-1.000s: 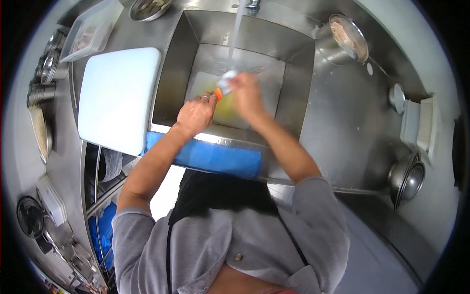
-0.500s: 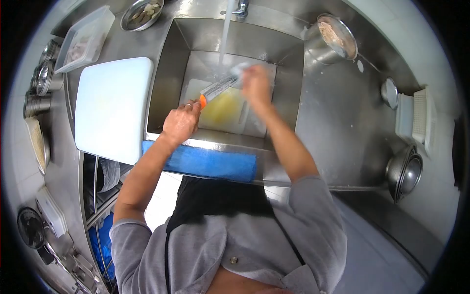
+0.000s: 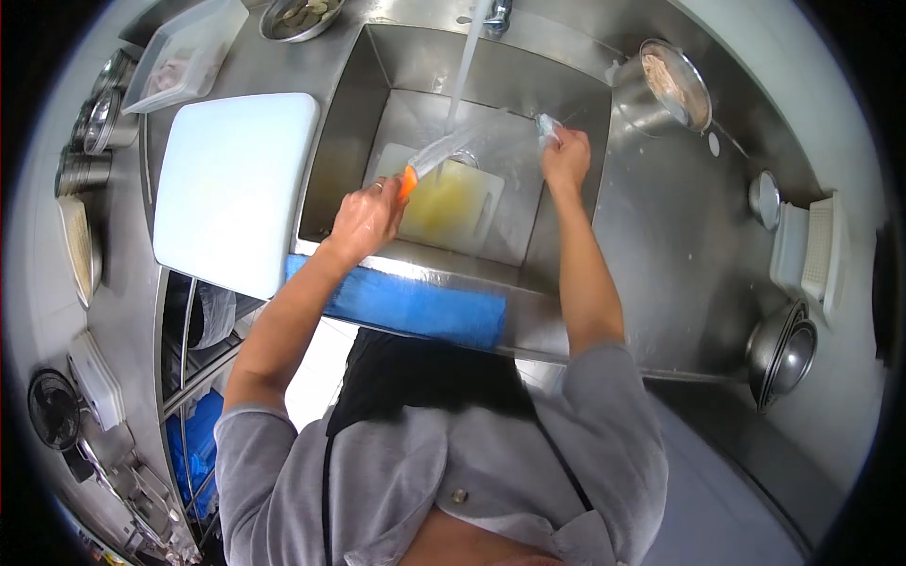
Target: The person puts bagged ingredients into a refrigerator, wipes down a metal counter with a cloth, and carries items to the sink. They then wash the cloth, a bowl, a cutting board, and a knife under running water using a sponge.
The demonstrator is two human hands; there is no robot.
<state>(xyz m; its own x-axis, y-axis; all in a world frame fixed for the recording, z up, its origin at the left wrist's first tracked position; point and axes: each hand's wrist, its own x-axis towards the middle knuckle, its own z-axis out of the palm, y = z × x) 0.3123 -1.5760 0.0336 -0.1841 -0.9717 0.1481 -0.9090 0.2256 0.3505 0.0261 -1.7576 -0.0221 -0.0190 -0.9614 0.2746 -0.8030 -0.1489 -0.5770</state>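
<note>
Orange marks the handle (image 3: 408, 182) of a knife (image 3: 432, 156) held over the big steel sink (image 3: 349, 151). From here I see the left hand (image 3: 366, 222) with its fingers curled tight round that handle. The shiny blade points away, up and to the right. Water (image 3: 462, 80) pours from the tap (image 3: 497, 17) close by the blade; I can't tell if it hits it. The right hand (image 3: 566, 156) is well apart from the knife, near the sink's right wall. Its fingers are pinching a small, pale, crumpled wad (image 3: 546, 129); I can't tell what it is made of.

Low in the sink lies a small white board (image 3: 483, 184) with a yellow patch. The knife and the left hand are in the way of my seeing all of it. A big board (image 3: 236, 189), white too, fills the spot just left of the sink. A blue cloth (image 3: 415, 307) lies along the front edge, under the left arm. At the back left are a clear tub (image 3: 222, 47) and a metal bowl (image 3: 300, 40). A pot (image 3: 642, 99) with pinkish stuff inside stands by the back right corner.
</note>
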